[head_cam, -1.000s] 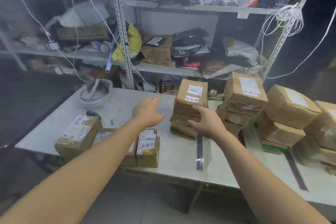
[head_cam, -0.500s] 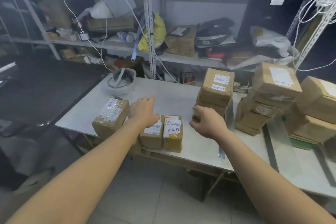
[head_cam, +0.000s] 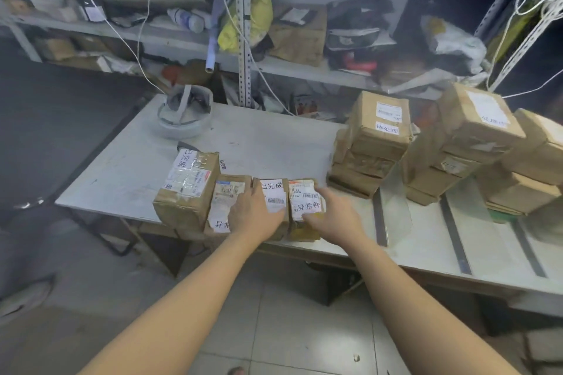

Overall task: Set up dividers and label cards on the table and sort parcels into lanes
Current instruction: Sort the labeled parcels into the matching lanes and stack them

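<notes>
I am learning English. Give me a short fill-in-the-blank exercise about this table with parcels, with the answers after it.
1. In the front row there are ___ parcels.
2. The right hand touches the parcel at the row's ___ end.
3. The helmet lies on the ___.
4. The bag on the shelf is ___.

Missing words: four; right; table; yellow.

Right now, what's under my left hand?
Your left hand lies across the second parcel and third parcel of the row. It hides part of both labels.
</notes>
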A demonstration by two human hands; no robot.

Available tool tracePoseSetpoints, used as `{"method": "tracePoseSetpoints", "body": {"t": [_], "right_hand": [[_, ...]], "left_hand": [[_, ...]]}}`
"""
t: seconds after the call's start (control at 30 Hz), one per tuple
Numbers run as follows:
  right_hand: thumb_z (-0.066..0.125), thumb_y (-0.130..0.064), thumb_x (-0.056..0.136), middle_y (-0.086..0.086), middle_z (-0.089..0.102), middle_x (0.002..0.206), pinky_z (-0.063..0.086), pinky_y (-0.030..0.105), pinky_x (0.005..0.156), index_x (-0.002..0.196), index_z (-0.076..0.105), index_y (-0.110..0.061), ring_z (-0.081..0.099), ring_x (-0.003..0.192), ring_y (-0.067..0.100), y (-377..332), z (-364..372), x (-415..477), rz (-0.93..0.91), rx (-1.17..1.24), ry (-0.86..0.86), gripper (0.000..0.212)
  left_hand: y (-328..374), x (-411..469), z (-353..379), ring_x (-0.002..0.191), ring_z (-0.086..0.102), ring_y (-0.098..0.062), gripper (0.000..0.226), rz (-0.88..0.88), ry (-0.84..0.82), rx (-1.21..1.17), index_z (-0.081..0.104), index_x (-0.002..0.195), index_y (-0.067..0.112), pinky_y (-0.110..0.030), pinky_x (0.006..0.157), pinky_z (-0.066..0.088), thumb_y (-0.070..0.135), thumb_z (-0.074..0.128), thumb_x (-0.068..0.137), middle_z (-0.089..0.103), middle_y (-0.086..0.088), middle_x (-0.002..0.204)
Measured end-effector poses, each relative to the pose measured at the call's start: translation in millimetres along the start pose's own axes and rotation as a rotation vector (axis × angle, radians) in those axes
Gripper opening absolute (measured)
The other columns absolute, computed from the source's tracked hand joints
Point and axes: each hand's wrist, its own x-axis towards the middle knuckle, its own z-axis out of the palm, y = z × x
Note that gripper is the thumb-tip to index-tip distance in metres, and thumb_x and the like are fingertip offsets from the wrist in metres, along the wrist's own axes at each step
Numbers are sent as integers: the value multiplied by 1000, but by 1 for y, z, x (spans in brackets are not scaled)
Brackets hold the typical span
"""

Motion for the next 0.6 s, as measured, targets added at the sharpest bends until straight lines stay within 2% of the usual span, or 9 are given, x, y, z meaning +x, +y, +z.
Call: {"method": "tracePoseSetpoints", "body": {"t": [0.07,0.17,0.3,0.43,0.6], "right_hand": [[67,-44,81,-4,52,144,43,36,97,149,39,-29,47,131,20,0,14,0,58,36,-1,75],[71,-48,78,-3,50,143,45,40,97,149,36,-26,43,132,21,3,34,-4,115,67,19,82],[74,-52,72,-8,52,132,46,37,81,139,40,-28,43,123,21,5,53,-4,131,72,109,78],[76,-58,68,-8,52,135,49,39,86,141,38,-29,45,126,18,7,61,1,210,128,106,88],[77,-55,61,-10,65,111,57,39,79,118,55,-31,61,104,15,14,61,9,229,239,116,65]], "left_hand": [[-3,-1,7,122,49,-30,90,-19,13,-71,27,149,19,-43,87,49,58,66,78,49,-7,140],[-8,-7,20,127,43,-27,95,-34,14,-108,22,151,19,-44,95,48,57,69,77,45,-8,140],[-10,-6,31,129,38,-24,100,-29,82,-153,23,151,19,-39,100,44,54,74,74,43,-6,140],[-8,-5,39,127,37,-23,105,-63,106,-128,29,147,15,-37,102,43,60,79,66,43,-6,138],[-3,-2,45,119,40,-21,109,-63,176,-130,33,144,16,-35,96,43,61,83,58,48,-4,131]]}}
